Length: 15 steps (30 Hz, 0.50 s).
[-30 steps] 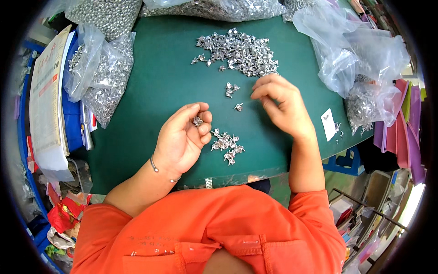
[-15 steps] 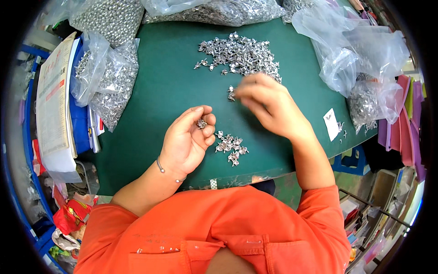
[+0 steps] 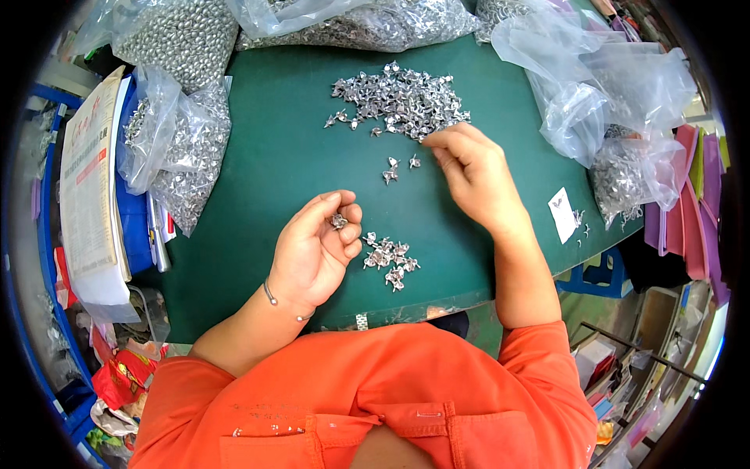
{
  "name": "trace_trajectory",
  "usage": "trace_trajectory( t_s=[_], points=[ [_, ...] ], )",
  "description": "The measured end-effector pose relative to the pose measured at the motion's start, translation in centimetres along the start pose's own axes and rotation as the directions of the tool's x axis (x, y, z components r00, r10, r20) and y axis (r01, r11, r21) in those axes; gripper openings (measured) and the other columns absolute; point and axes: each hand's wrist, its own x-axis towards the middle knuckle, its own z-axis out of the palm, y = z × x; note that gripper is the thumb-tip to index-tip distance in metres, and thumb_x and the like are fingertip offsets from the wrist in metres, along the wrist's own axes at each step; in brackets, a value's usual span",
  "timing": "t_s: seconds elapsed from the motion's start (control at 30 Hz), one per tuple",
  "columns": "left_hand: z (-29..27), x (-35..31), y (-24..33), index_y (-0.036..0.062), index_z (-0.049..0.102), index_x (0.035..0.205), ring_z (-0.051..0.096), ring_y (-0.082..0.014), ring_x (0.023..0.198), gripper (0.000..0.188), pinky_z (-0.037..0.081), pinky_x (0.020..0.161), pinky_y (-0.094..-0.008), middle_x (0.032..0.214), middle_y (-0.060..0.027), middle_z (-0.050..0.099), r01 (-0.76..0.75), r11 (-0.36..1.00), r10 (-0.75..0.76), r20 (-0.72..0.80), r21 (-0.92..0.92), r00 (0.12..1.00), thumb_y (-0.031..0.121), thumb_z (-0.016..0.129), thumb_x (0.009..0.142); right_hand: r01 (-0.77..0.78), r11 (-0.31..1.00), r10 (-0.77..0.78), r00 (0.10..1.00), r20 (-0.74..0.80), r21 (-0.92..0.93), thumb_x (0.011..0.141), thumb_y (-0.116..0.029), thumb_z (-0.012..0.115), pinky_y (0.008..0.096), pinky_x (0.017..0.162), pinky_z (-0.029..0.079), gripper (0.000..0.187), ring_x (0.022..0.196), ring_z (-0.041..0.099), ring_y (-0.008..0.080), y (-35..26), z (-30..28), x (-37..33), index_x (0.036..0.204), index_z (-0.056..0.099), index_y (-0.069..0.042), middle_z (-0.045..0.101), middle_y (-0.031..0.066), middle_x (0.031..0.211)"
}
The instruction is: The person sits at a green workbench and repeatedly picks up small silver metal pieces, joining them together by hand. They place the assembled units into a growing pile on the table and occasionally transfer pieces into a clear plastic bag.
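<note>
My left hand [image 3: 316, 248], palm up with curled fingers, holds a small shiny silver metal part [image 3: 338, 221] between thumb and fingertips. Just right of it lies a small cluster of similar metal parts [image 3: 388, 254]. My right hand [image 3: 476, 173] is at the near right edge of a large pile of silver metal parts [image 3: 402, 98], thumb and forefinger pinched together. What sits between those fingertips, if anything, is too small to make out. A few loose metal parts [image 3: 391, 170] lie on the green tabletop [image 3: 281, 125] left of my right hand.
Clear plastic bags of metal pieces [image 3: 191, 148] stand at the left, with another bag [image 3: 367, 27] along the far edge and one [image 3: 625, 176] at the right. A white card [image 3: 561, 215] lies near the right edge. Stacked papers [image 3: 90, 187] stand far left.
My right hand has moved slightly away and right from the loose parts to the pile's edge; a single part now lies apart beside them. My left hand keeps its hold.
</note>
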Motion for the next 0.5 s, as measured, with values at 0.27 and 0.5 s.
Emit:
trace_trajectory(
  t_s=[0.27, 0.5],
  points=[
    [-0.1, -0.2, 0.0, 0.0028, 0.063, 0.109, 0.053, -0.0129, 0.070, 0.020, 0.045, 0.059, -0.0262, 0.093, -0.0077, 0.062, -0.017, 1.000, 0.017, 0.000, -0.012, 1.000, 0.018, 0.051, 0.103, 0.015, 0.952, -0.150, 0.894, 0.422, 0.306, 0.084, 0.003, 0.070, 0.0367, 0.074, 0.053, 0.010, 0.085, 0.066, 0.0274, -0.4, -0.8, 0.3, 0.094, 0.070, 0.000, 0.067, 0.0128, 0.095],
    [0.2, 0.0, 0.0, 0.0029, 0.063, 0.109, 0.053, -0.0126, 0.070, 0.019, 0.045, 0.059, -0.0262, 0.092, -0.0074, 0.062, -0.003, 1.000, 0.003, -0.002, 0.015, 1.000, 0.018, 0.052, 0.103, 0.287, 0.957, -0.279, 0.948, 0.154, -0.032, 0.079, 0.004, 0.066, 0.0420, 0.079, 0.052, 0.016, 0.089, 0.062, 0.0338, 0.4, 2.2, 0.6, 0.094, 0.069, -0.002, 0.062, 0.0136, 0.096]
  ],
)
